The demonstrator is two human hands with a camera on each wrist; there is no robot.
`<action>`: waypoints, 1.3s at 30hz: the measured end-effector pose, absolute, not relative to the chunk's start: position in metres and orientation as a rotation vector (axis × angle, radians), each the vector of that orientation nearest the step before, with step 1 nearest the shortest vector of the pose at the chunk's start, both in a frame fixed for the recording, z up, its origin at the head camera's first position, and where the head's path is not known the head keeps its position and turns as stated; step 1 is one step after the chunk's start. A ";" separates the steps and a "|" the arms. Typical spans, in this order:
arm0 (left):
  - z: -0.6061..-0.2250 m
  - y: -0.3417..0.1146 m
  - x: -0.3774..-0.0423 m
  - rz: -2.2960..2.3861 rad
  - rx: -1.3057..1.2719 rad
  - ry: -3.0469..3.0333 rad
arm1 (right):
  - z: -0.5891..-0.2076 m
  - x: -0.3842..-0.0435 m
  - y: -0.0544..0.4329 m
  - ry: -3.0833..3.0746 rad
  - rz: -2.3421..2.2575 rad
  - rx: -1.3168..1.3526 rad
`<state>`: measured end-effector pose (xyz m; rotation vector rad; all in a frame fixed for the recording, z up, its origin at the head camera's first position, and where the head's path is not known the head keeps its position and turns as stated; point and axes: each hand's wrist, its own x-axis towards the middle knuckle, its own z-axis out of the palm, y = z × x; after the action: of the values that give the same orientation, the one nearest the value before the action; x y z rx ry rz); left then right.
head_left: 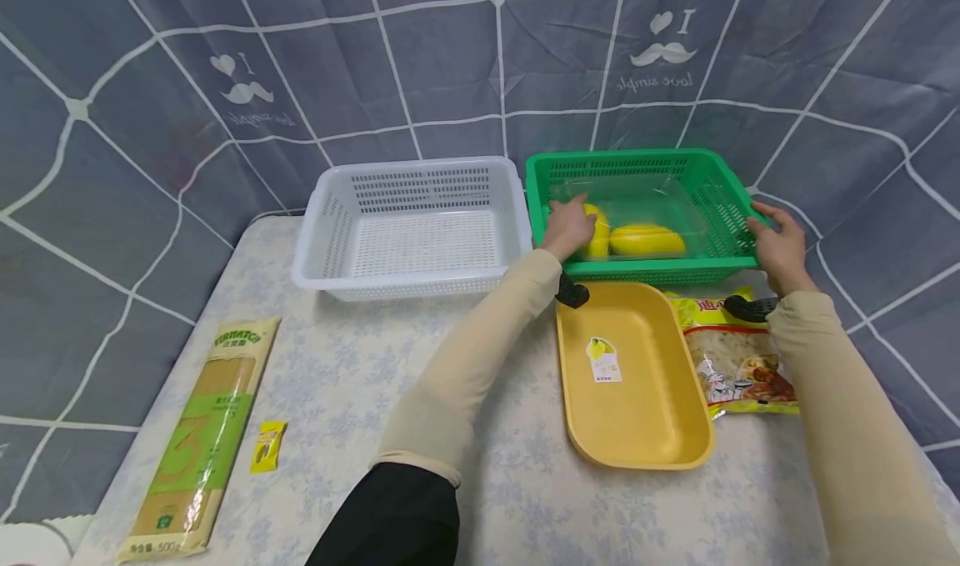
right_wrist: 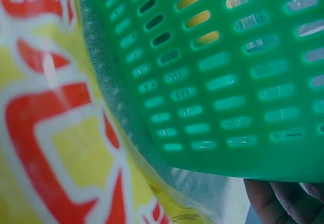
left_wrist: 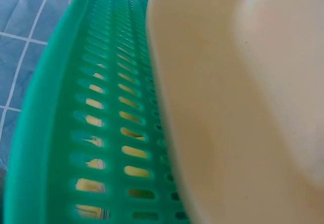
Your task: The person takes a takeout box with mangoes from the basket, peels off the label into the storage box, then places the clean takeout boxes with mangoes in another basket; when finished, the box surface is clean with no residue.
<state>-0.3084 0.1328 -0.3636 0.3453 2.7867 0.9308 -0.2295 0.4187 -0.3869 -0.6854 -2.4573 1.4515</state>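
Observation:
In the head view my left hand [head_left: 567,228] reaches over the front-left part of the green basket [head_left: 735,262]. Its fingers lie at the left end of a clear plastic box [head_left: 660,203] inside; their grip is hidden, so I cannot tell whether they hold it. Two yellow, fruit-like pieces [head_left: 647,239] show in or under that box, one close to this hand. At the basket's right end, my right hand [head_left: 783,249] grips the rim. The right wrist view shows its fingers [right_wrist: 276,204] at the edge of the perforated wall.
A white basket [head_left: 405,283] stands left of the green one. In front are a yellow tray [head_left: 637,399] with a fruit sticker and a printed food bag [head_left: 738,366]. A long pasta pack [head_left: 202,441] and a small yellow packet [head_left: 267,447] lie left. A grey curtain [head_left: 442,57] hangs behind.

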 end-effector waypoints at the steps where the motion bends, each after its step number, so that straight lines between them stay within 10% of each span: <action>1: -0.365 0.133 -0.308 0.945 0.344 2.777 | -0.387 -0.229 0.418 -2.459 1.449 -0.686; 21: -0.360 0.106 -0.289 1.107 0.616 2.952 | -0.415 -0.263 0.443 -2.448 1.427 -0.719; 39: -0.370 -0.046 -0.199 1.360 1.390 2.987 | -0.389 -0.242 0.429 -2.479 1.500 -0.648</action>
<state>-0.1989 -0.0457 -0.3704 1.3896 2.9871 1.3600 -0.2422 0.4288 -0.3886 -0.6482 -2.4793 1.5002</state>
